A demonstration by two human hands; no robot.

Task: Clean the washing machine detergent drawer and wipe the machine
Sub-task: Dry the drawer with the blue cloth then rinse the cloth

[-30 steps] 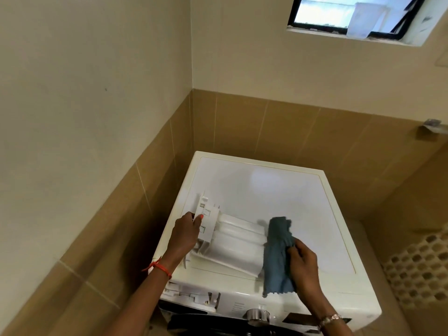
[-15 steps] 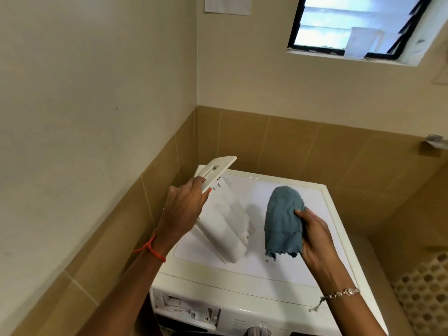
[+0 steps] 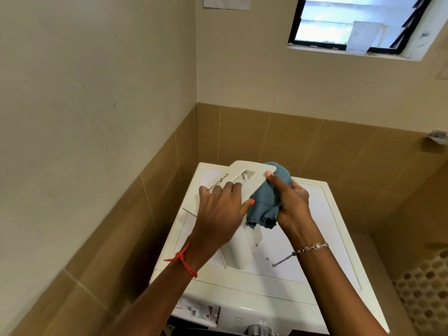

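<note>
The left hand (image 3: 219, 214) curls its fingers round the smooth white plastic detergent drawer (image 3: 240, 251), stood on end on the glossy washing machine (image 3: 322, 238) top. The right hand (image 3: 292, 204) grips a crumpled blue cloth (image 3: 265, 202) against the drawer's flat faceplate.

White drawer (image 3: 237, 169), dusty blue cloth (image 3: 266, 202), white washing machine (image 3: 320, 226), tan wall tiles (image 3: 339, 146), orange wrist thread (image 3: 183, 261), black window frame (image 3: 294, 23)
</note>
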